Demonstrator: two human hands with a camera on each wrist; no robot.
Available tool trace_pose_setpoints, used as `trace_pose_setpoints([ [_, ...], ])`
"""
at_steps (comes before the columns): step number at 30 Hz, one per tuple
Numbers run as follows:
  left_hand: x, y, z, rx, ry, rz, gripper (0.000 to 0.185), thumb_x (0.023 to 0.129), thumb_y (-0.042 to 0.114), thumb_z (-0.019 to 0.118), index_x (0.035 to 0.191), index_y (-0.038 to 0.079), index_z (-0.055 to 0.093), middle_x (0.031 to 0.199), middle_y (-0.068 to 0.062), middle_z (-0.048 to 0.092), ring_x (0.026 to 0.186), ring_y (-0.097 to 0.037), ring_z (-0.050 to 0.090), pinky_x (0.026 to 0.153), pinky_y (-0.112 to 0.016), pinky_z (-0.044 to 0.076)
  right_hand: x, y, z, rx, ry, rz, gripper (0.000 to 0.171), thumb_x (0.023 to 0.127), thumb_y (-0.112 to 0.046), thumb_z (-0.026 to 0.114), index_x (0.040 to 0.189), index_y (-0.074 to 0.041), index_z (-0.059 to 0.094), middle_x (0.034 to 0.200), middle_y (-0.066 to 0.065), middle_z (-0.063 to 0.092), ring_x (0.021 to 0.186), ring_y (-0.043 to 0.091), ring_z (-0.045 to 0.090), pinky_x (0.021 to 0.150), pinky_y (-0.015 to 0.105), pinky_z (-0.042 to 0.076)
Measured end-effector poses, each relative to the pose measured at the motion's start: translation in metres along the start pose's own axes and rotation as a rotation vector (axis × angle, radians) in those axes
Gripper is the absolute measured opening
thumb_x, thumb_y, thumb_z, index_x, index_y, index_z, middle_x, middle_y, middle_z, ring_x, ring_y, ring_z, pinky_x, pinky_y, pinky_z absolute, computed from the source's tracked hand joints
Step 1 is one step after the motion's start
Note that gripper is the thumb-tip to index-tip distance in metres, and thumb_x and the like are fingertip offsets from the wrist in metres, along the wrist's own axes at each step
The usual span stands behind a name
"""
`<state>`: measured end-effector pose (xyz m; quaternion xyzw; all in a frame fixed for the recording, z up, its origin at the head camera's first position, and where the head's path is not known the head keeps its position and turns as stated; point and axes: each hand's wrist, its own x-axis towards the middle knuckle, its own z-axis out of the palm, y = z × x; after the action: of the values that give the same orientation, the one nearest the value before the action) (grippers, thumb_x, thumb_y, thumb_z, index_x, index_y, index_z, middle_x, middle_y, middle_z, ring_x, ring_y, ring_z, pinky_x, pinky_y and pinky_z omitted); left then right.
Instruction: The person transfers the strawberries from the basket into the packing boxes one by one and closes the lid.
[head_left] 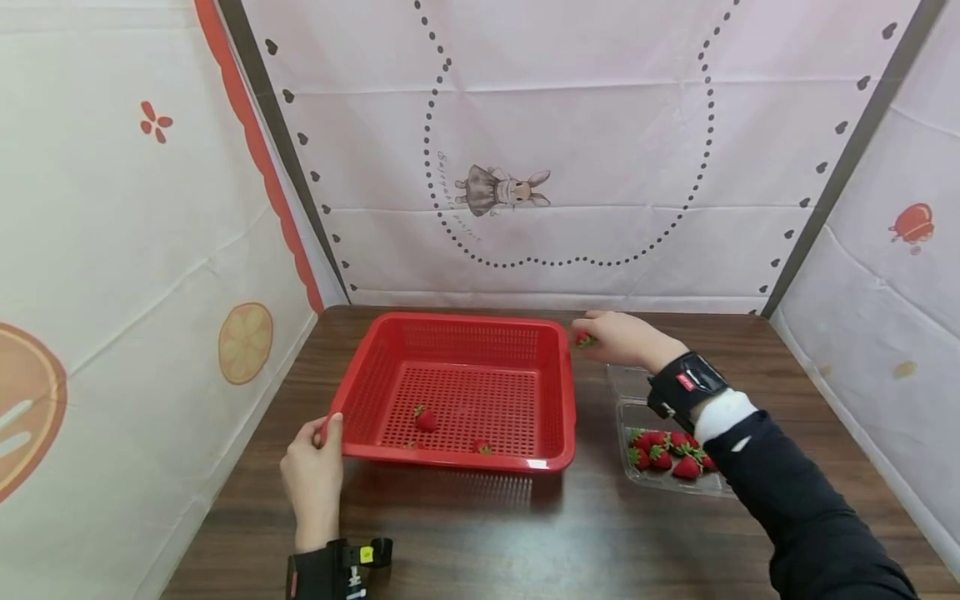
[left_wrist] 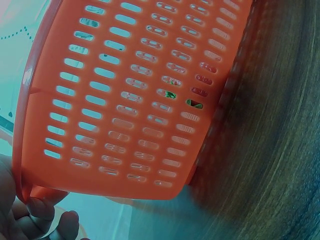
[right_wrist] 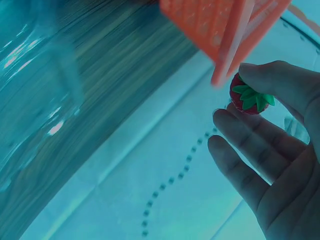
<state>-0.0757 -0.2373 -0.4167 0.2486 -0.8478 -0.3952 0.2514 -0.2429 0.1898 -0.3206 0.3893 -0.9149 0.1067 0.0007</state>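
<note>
A red plastic basket with perforated walls stands on the table, several strawberries on its bottom. My left hand grips its near left corner by the rim; in the left wrist view fingers curl under that rim. Just beyond the basket's right rim, my right hand pinches one strawberry between thumb and fingers, its green leaves showing. Below the right forearm lies a clear plastic box with several more strawberries; the sleeve hides part of it.
The brown wooden table is bounded at the back by a printed cloth wall. Cloth walls also stand at the left and the right. The clear box's raised lid is partly behind the right wrist.
</note>
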Motion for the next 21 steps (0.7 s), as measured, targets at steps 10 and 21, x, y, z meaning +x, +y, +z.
trace_pose_setpoints([
  [10,0.0,0.0,-0.001,-0.003,-0.007,-0.022,0.052,0.102,0.045,0.055,0.12,-0.003,0.068,0.083,-0.016,0.062,0.072,-0.028,0.052,0.057,-0.034,0.033,-0.059,0.02,-0.009,0.025,-0.004,0.098,0.02,0.088,-0.006,0.076,0.105,-0.011,0.066,0.098,0.004,0.063,0.085,0.021,0.064,0.073,0.041,0.052],
  [21,-0.007,-0.001,-0.007,0.002,-0.009,-0.034,0.053,0.101,0.044,0.056,0.119,-0.003,0.068,0.081,-0.015,0.061,0.073,-0.028,0.052,0.058,-0.035,0.034,-0.113,0.007,0.014,0.091,-0.083,0.158,0.03,0.087,-0.004,0.076,0.116,-0.005,0.067,0.11,0.013,0.067,0.099,0.031,0.067,0.082,0.048,0.054],
])
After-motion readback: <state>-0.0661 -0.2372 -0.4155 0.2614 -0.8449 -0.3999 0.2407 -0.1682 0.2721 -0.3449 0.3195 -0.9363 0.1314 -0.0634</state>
